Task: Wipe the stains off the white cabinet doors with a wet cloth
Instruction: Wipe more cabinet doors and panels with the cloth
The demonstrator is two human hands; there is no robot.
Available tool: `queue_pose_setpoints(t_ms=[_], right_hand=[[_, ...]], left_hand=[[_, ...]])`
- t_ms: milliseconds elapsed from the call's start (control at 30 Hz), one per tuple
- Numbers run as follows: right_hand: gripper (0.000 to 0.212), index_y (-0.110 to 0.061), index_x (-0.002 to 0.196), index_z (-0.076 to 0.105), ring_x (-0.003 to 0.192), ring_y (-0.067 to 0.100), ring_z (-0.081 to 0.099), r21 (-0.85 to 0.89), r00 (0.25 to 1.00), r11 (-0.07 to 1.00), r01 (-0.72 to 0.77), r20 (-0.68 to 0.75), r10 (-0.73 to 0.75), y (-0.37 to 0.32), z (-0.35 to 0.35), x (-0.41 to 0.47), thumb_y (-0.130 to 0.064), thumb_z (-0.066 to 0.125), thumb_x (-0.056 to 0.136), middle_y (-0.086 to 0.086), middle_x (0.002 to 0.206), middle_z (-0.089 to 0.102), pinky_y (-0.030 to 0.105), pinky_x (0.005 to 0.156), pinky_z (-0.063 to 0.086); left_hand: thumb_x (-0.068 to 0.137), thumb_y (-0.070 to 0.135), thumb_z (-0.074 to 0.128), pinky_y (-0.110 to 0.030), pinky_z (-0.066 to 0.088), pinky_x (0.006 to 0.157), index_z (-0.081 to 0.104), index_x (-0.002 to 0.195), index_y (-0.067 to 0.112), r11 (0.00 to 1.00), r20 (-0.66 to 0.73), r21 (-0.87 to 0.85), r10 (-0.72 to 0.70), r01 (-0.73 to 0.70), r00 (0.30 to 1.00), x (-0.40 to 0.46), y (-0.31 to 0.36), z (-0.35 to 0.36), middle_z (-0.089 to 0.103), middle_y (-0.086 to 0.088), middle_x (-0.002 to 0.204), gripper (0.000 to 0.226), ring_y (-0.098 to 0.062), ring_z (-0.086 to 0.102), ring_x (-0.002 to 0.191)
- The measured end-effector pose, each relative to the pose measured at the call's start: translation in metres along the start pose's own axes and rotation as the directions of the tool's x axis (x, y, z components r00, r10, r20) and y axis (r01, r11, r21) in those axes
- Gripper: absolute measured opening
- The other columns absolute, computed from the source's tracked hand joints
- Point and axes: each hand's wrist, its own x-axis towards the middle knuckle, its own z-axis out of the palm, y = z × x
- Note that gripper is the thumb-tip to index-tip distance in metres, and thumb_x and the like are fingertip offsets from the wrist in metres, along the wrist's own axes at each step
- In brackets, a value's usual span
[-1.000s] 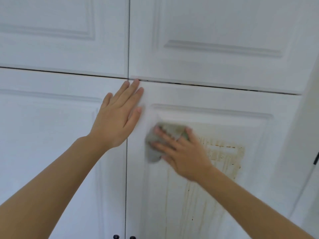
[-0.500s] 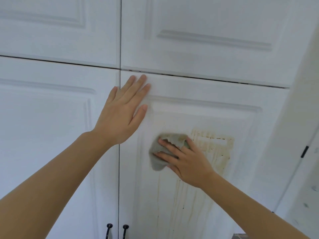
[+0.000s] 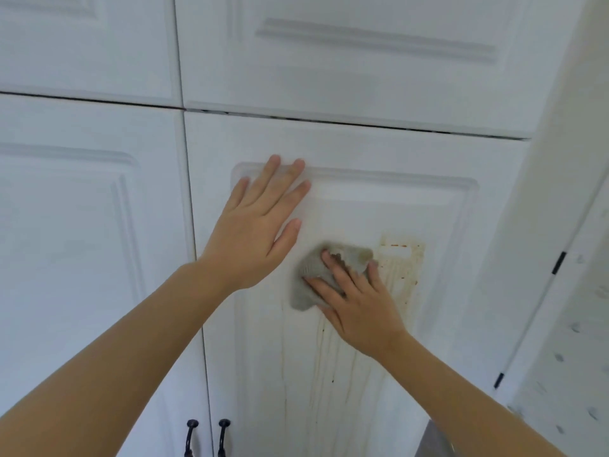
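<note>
A white wall (image 3: 560, 159) runs down the right side, beside a door (image 3: 580, 324) with black hinges (image 3: 558, 262) — its surface flecked with grey marks. Light is soft and even — no hard shadows.

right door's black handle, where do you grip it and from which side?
Grip the right handle round its slim vertical bar, below the knob-like top end, fingers hooking in from the right since the left handle crowds its left side. Its lower part is cut off by the frame, so I can't judge the bottom mount.
</note>
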Motion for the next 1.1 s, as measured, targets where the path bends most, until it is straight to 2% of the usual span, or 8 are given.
queue_pose_setpoints(t_ms=[133, 267, 433, 633, 767, 867, 967, 1100], right_hand=[[0.045, -0.034, 0.142, 0.032, 0.119, 0.022, 0.041, -0.051, 0.989, 0.988, 0.149, 0.033, -0.147, 0.033, -0.015, -0.004, -0.041, 0.031, 0.097, 0.000, 0.155, 0.020, 0.049, 0.107, 0.021], [0.052, -0.024, 0.147, 0.025, 0.137, 0.033, 0.025, 0.021, 0.966, 0.974, -0.225, -0.130, 0.225, 0.085, -0.046, 0.048, -0.040, 0.032, 0.098, 0.016, 0.154, 0.018, 0.051, 0.107, 0.022], [0.055, -0.019, 0.148, 0.020, 0.143, 0.033, 0.009, 0.147, 0.863, 0.881, -0.450, -0.183, 0.471, 0.057, -0.025, 0.040, -0.039, 0.031, 0.099, 0.021, 0.154, 0.013, 0.049, 0.111, 0.013], [0.044, -0.027, 0.139, 0.035, 0.123, 0.035, 0.039, 0.011, 0.996, 0.997, -0.080, 0.045, 0.080, 0.033, 0.002, -0.051, -0.038, 0.035, 0.096, 0.012, 0.155, 0.012, 0.055, 0.102, 0.027], [0.044, -0.033, 0.135, 0.045, 0.100, 0.025, 0.050, -0.026, 0.978, 0.988, 0.153, 0.150, -0.148, 0.063, -0.011, -0.073, -0.033, 0.040, 0.091, -0.001, 0.154, 0.022, 0.049, 0.107, 0.023], [0.049, -0.028, 0.143, 0.034, 0.108, 0.033, 0.049, -0.014, 0.982, 0.982, -0.189, -0.018, 0.189, 0.099, -0.038, -0.024, -0.034, 0.035, 0.095, 0.009, 0.154, 0.021, 0.051, 0.101, 0.028], [0.055, -0.018, 0.149, 0.016, 0.140, 0.033, 0.018, 0.131, 0.852, 0.856, -0.500, -0.098, 0.513, 0.105, -0.043, 0.014, -0.038, 0.028, 0.099, 0.020, 0.155, 0.014, 0.052, 0.106, 0.026], [0.056, -0.011, 0.148, 0.015, 0.143, 0.035, 0.008, 0.233, 0.777, 0.770, -0.594, -0.080, 0.624, 0.067, -0.015, -0.011, -0.037, 0.026, 0.100, 0.026, 0.153, 0.011, 0.049, 0.109, 0.021]], left_hand=[[0.097, 0.030, 0.026, -0.044, 0.013, 0.110, 0.037, 0.141, 0.011, 0.999, -0.024, 0.016, 0.051, -0.051, 0.998, 0.004, 0.011, -0.006, 0.022, -0.003, 0.153, 0.049, -0.020, 0.010, 0.143], [0.097, 0.030, 0.026, -0.040, 0.011, 0.111, 0.036, 0.142, 0.012, 0.998, -0.041, -0.007, 0.064, -0.064, 0.997, 0.013, 0.019, -0.005, 0.023, -0.002, 0.153, 0.049, -0.018, 0.011, 0.143], [0.097, 0.031, 0.026, -0.041, 0.015, 0.112, 0.034, 0.143, 0.010, 0.998, -0.007, -0.017, 0.063, -0.063, 0.998, 0.015, 0.027, 0.017, 0.022, -0.002, 0.153, 0.051, -0.016, 0.012, 0.142], [0.095, 0.032, 0.026, -0.048, 0.017, 0.110, 0.040, 0.140, 0.010, 0.998, 0.041, 0.038, 0.057, -0.059, 0.998, 0.011, 0.035, 0.026, 0.032, -0.003, 0.149, 0.052, -0.018, 0.022, 0.139], [0.095, 0.032, 0.026, -0.045, 0.023, 0.108, 0.044, 0.137, 0.009, 0.997, 0.030, 0.032, 0.075, -0.076, 0.997, 0.019, 0.037, 0.017, 0.037, -0.004, 0.147, 0.052, -0.019, 0.026, 0.137], [0.095, 0.030, 0.027, -0.040, 0.021, 0.108, 0.045, 0.137, 0.008, 0.996, -0.001, 0.011, 0.087, -0.087, 0.996, 0.031, 0.042, 0.017, 0.038, -0.005, 0.146, 0.051, -0.020, 0.027, 0.137], [0.095, 0.029, 0.028, -0.039, 0.019, 0.108, 0.044, 0.137, 0.008, 0.995, -0.015, 0.028, 0.093, -0.092, 0.996, 0.032, 0.045, 0.025, 0.037, -0.006, 0.147, 0.050, -0.022, 0.026, 0.137], [0.095, 0.029, 0.027, -0.044, 0.018, 0.109, 0.040, 0.140, 0.008, 0.994, 0.020, 0.057, 0.097, -0.098, 0.995, 0.026, 0.042, 0.036, 0.031, -0.004, 0.150, 0.051, -0.022, 0.017, 0.141]])
